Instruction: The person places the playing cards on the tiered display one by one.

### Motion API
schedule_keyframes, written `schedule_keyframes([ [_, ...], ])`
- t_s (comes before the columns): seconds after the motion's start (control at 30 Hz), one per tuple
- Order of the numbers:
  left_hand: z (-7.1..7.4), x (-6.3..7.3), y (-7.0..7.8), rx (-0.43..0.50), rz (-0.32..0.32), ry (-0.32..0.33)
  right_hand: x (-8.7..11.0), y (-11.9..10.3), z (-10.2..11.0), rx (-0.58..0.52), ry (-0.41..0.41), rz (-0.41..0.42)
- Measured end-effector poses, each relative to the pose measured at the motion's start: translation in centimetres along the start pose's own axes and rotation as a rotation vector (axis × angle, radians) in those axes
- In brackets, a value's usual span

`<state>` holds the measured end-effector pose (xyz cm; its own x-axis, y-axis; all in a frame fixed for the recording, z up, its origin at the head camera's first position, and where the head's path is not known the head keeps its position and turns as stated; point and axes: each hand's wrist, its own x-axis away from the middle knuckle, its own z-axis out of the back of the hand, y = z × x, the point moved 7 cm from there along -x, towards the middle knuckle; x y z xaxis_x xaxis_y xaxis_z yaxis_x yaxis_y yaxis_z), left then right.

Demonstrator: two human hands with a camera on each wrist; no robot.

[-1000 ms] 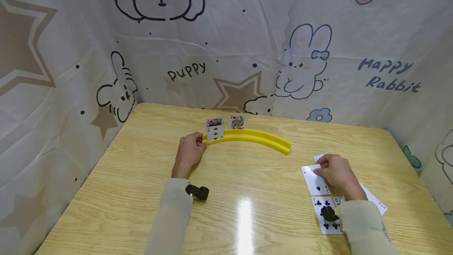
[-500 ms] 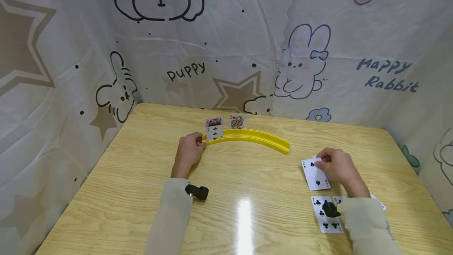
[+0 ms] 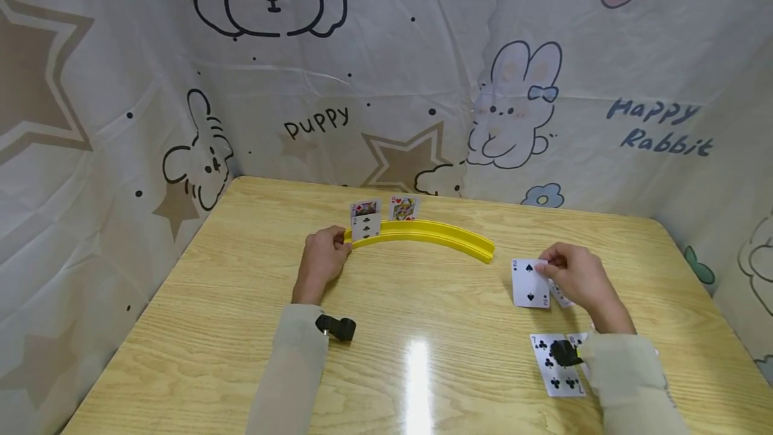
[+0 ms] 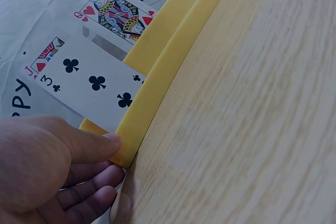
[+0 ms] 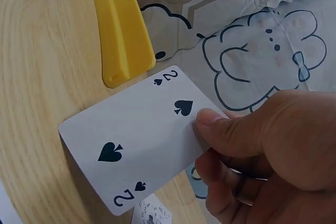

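Observation:
My left hand (image 3: 321,262) grips the left end of a curved yellow card holder (image 3: 437,232), thumb in front. In its groove a three of clubs (image 4: 97,82) stands before a red jack (image 4: 46,56), which is mostly covered. To their right in the holder stands a queen of hearts (image 4: 118,17). My right hand (image 3: 578,280) pinches a two of spades (image 5: 128,140) by one corner, thumb on its face. The card is held up off the table, beyond the holder's right end. Another card (image 3: 561,294) lies below it, partly hidden.
A seven of clubs (image 3: 546,369) lies face up at the front right, overlapped in view by the right wrist's camera (image 3: 564,353). Other cards beside it are mostly hidden by the sleeve. A printed cloth (image 3: 302,92) hangs behind the wooden table (image 3: 199,327).
My right hand has lifted the two of spades off the table and moved it slightly away from me, uncovering part of the card below. The left hand stays on the holder.

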<state>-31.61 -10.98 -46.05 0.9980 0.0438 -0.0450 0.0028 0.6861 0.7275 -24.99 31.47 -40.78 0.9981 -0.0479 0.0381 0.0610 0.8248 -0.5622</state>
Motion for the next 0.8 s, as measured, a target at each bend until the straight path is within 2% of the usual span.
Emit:
schedule_keyframes([
  [0.27, 0.1, 0.0, -0.2, -0.006, -0.004, 0.005, 0.0, -1.0, 0.5, -0.042, 0.031, 0.011],
  [0.6, 0.1, 0.0, -0.2, 0.004, 0.000, 0.002, -0.1, -2.6, 0.7, -0.067, 0.075, 0.096],
  [0.8, 0.0, -0.1, -0.2, 0.008, -0.001, 0.003, -0.3, -3.5, 0.4, -0.094, 0.069, 0.079],
])
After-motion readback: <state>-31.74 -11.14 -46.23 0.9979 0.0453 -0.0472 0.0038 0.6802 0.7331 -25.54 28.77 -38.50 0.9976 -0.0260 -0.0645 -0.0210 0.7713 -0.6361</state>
